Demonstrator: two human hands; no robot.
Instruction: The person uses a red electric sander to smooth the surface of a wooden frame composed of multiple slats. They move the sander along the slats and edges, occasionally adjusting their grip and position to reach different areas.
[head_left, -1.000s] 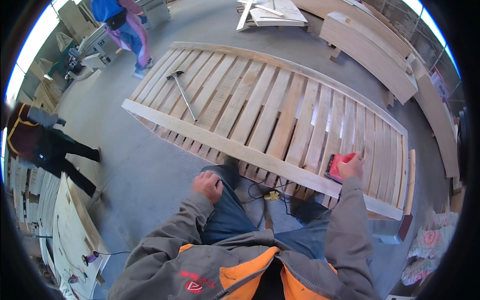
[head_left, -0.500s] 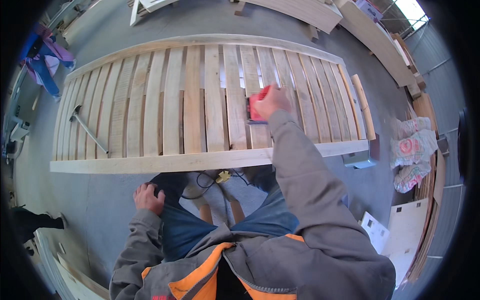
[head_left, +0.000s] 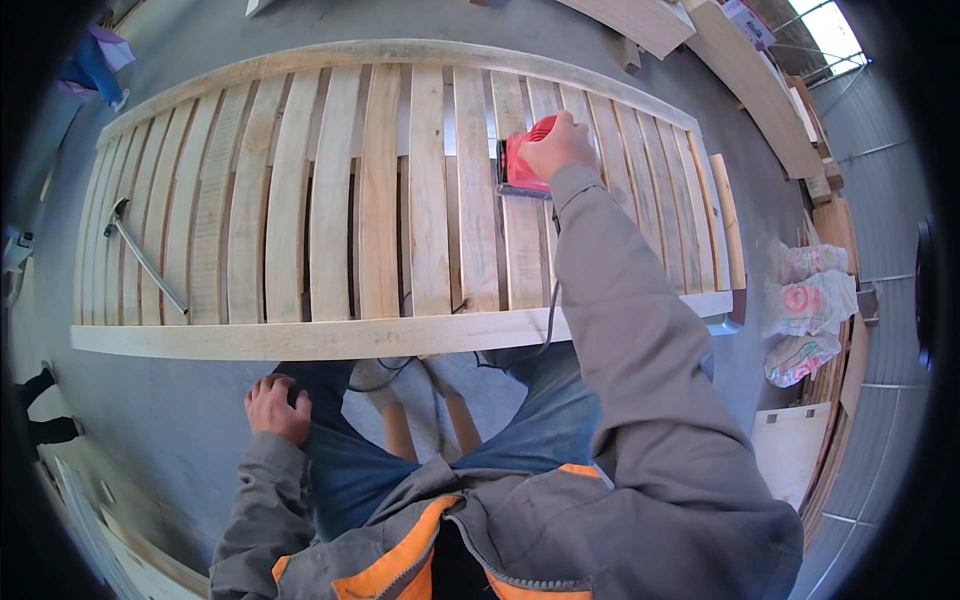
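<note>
My right hand (head_left: 562, 146) is wrapped round the top of a red electric sander (head_left: 516, 165). The sander's flat base rests on one of the slats of a wide pale wooden slatted frame (head_left: 230, 342), right of its middle. From the sander a dark cord (head_left: 551, 320) runs down over the front rail. My left hand (head_left: 278, 410) lies on my left thigh, fingers loosely laid over the jeans, with nothing in it. On the slats at the left lies a claw hammer (head_left: 150, 262), its handle slanting toward the front rail.
Long wooden boards (head_left: 755, 90) are stacked at the far right. White printed sacks (head_left: 812, 305) lie on the floor beside the grey corrugated wall (head_left: 885, 260). People's legs show at the far left (head_left: 95, 75) and lower left (head_left: 50, 430). Panels (head_left: 150, 555) lie at lower left.
My right hand has slid the sander along the slat, away from me. More of its cord now shows across the front rail. My left hand stays on my thigh; the view has shifted slightly.
</note>
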